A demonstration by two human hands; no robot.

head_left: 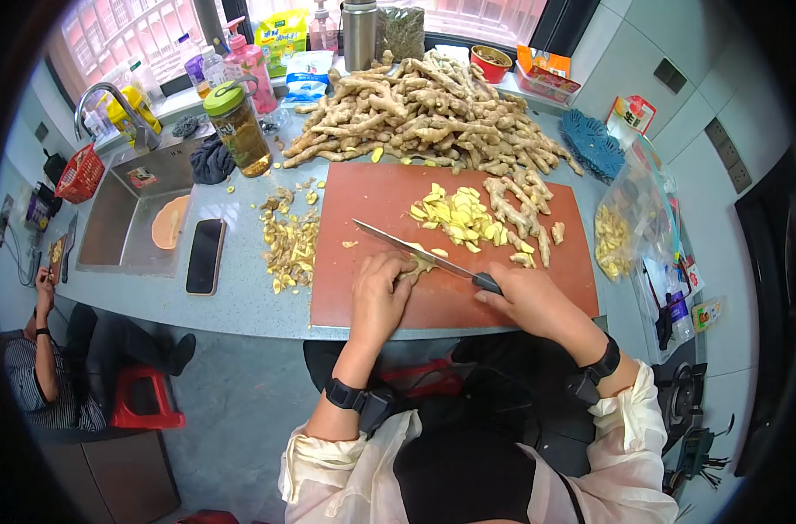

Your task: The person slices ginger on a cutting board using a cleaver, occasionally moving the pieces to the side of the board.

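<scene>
My right hand (525,301) grips the black handle of a knife (415,249), whose blade slants up to the left over a red-brown cutting board (372,196). My left hand (379,293) presses a piece of ginger (415,266) onto the board, right under the blade. Yellow ginger slices (457,217) lie heaped in the board's middle, with several peeled ginger roots (520,210) beside them. A big pile of unpeeled ginger (424,109) fills the counter behind the board.
Ginger peelings (289,244) lie left of the board, next to a phone (206,255). A sink (131,214), a green-lidded jar (236,127) and bottles stand at the back left. A plastic bag of slices (621,229) sits right. A person (40,367) sits low left.
</scene>
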